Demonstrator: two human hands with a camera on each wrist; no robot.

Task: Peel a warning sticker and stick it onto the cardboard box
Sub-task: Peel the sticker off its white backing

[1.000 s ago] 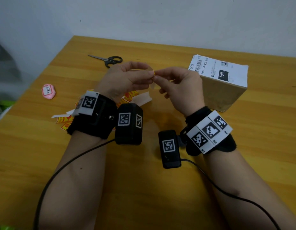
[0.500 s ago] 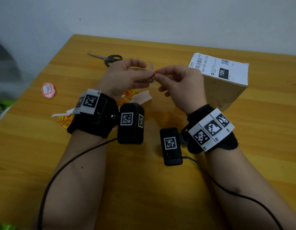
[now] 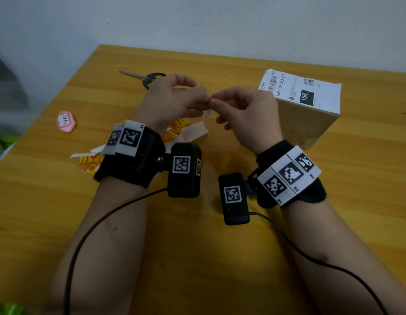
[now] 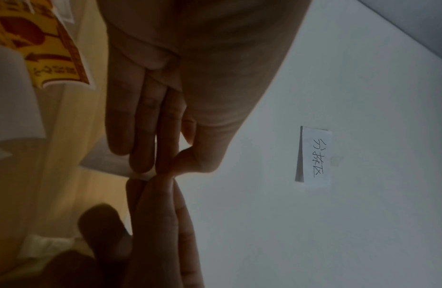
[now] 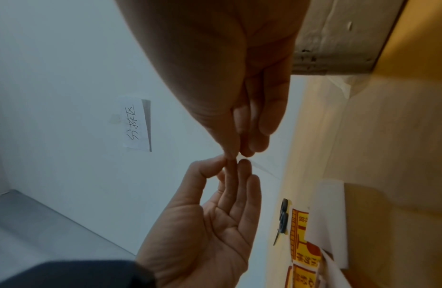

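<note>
Both hands are raised above the table, fingertips meeting. My left hand [image 3: 204, 98] pinches a pale backing strip [image 3: 206, 114] between thumb and forefinger; the strip [image 4: 111, 163] shows behind its fingers. My right hand [image 3: 214, 101] pinches the small warning sticker [image 3: 210, 101] at its corner, seen edge-on with little of it visible. The cardboard box [image 3: 311, 126], with a white shipping label [image 3: 304, 92] on top, stands on the table just right of my right hand. In the right wrist view my left hand [image 5: 224, 163] and right hand [image 5: 237, 154] meet tip to tip.
Yellow-and-red sticker sheets [image 3: 174, 130] and white backing scraps [image 3: 193, 133] lie under my left wrist; the sheets [image 5: 306, 253] also show in the right wrist view. Scissors [image 3: 149, 77] lie at the back, a pink tag [image 3: 65, 121] far left. A handwritten note [image 4: 315, 155] hangs on the wall.
Both hands have risen slightly. The yellow edge seen between the fingertips a second ago is now mostly hidden, and the pale backing strip stands out from the left fingers.
</note>
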